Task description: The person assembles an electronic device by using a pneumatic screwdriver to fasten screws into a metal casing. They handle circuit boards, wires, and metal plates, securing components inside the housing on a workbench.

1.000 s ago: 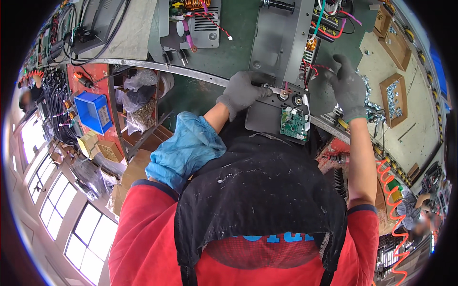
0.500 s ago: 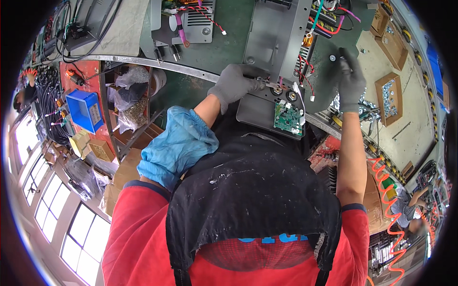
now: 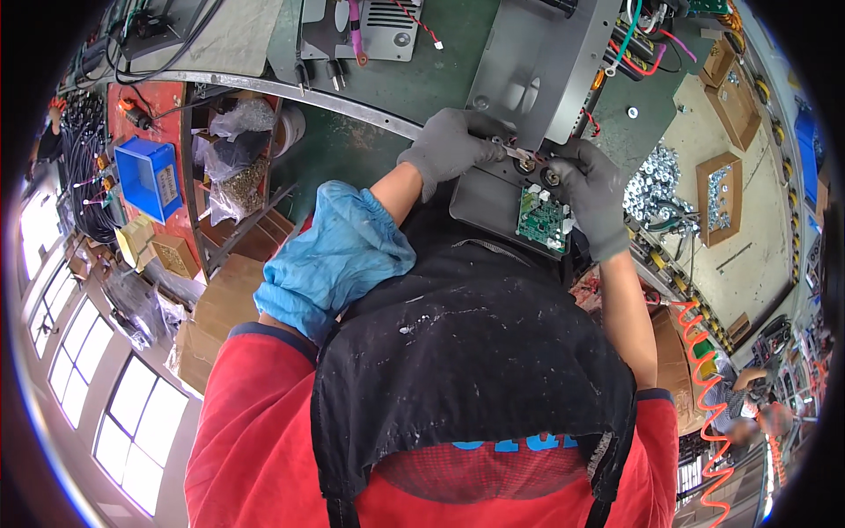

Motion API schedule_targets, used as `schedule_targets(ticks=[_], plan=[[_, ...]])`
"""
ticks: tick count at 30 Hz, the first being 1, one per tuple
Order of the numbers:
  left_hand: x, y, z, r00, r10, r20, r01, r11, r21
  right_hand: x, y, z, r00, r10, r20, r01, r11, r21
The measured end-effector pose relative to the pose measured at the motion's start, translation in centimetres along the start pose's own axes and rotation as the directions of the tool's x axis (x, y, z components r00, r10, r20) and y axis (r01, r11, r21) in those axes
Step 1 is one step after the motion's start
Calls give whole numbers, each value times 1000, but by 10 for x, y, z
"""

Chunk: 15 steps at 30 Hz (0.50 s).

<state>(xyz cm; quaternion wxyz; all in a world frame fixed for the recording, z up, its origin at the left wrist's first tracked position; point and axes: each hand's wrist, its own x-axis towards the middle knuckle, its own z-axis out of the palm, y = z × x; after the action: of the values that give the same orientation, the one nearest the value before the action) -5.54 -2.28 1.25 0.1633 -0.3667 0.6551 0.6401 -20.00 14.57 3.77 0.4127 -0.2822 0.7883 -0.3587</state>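
My left hand [image 3: 451,151], in a grey glove, closes on a small metal tool that looks like a wrench [image 3: 514,152]. The tool's end reaches a round metal terminal [image 3: 526,165] on the dark end panel of a grey metal housing [image 3: 537,79]. My right hand [image 3: 595,195], gloved too, is at the same panel with thumb and fingers drawn together near that terminal. Whatever they pinch is hidden. Between the hands, a second round terminal [image 3: 551,177] shows, and below it a green circuit board [image 3: 542,217] with white connectors is fixed to the panel.
A heap of loose metal nuts [image 3: 653,189], pliers [image 3: 673,217] and a cardboard tray of small hardware [image 3: 720,199] lie right. A slotted grey panel [image 3: 374,31] with wires is at the far left of the green mat. A blue bin [image 3: 150,179] stands left; an orange coiled hose [image 3: 704,387] hangs right.
My right hand has come left from beside the nuts to the terminals on the panel. My left hand stays at the panel with the tool. The view has shifted slightly.
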Motion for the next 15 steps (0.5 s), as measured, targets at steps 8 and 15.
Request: schedule_targets(ticks=[8,15], plan=[[-2,-5,2,999,40,6,-39,999,-32,5,12,13,998,56,-2,-56,991,-122],[-1,-3,0,999,40,17,-39,998,-49,6,2,16,996,85,-19,-87,973,-214]])
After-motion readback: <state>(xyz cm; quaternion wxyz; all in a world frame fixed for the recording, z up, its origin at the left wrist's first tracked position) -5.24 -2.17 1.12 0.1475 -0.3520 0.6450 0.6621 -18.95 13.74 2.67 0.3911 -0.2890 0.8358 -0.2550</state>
